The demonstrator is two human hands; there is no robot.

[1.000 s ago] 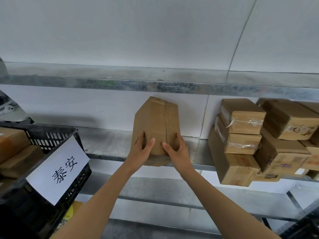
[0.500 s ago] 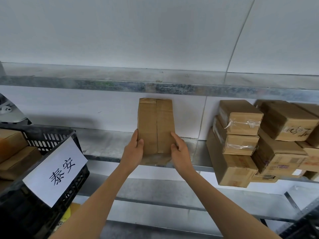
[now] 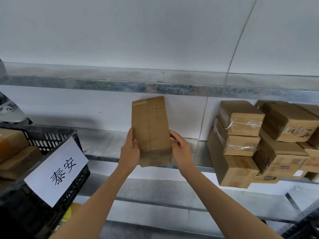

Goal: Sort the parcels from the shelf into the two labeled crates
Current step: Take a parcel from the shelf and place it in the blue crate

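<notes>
Parcel (image 3: 150, 125) stands upright, long axis vertical, gripped low by left hand (image 3: 129, 151) and right hand (image 3: 181, 150); labeled crate (image 3: 51, 163) waits left, nearer the left hand.

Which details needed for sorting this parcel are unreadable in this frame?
Head view: the held parcel shows only a plain taped face; any address label is turned away.
The dark object bottom right, maybe the second crate, is cut off by the edge.
Handwriting on a stacked parcel is too blurred to read.
</notes>
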